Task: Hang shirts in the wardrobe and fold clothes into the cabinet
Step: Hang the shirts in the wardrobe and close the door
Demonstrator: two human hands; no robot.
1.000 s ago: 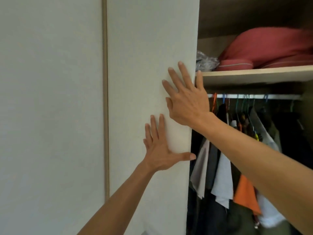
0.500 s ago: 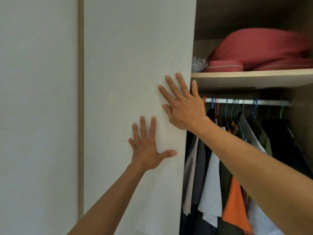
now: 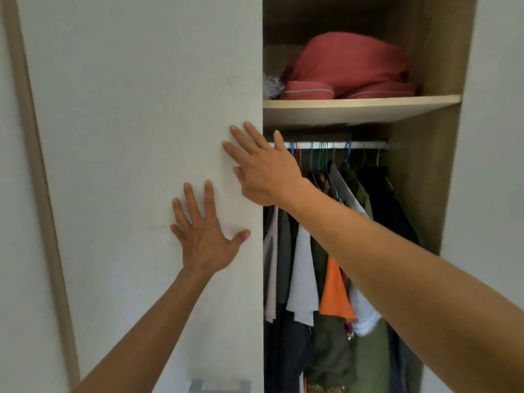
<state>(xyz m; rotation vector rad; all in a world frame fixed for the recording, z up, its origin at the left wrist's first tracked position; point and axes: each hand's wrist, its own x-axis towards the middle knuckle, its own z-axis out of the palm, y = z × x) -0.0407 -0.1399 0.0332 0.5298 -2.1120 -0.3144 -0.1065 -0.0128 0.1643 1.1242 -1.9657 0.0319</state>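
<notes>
A white sliding wardrobe door (image 3: 141, 137) fills the left and middle of the view. My left hand (image 3: 204, 236) lies flat on it with fingers spread, thumb near the door's right edge. Higher up, my right hand (image 3: 263, 171) presses flat on the same door at its right edge, fingers straight. To the right the wardrobe stands open: several shirts (image 3: 317, 273) in grey, white, orange and green hang on coloured hangers from a white rail (image 3: 365, 143).
A wooden shelf (image 3: 360, 107) above the rail carries red bedding (image 3: 348, 66) and a crumpled clear plastic bag (image 3: 271, 85). The wardrobe's wooden side wall (image 3: 419, 180) and another white panel (image 3: 487, 165) close the right. A wooden strip (image 3: 37, 165) runs down the far left.
The door edge and both flat hands have shifted left against the wardrobe, so the opening is wider and its right side wall shows. The left hand sits further from the door's edge.
</notes>
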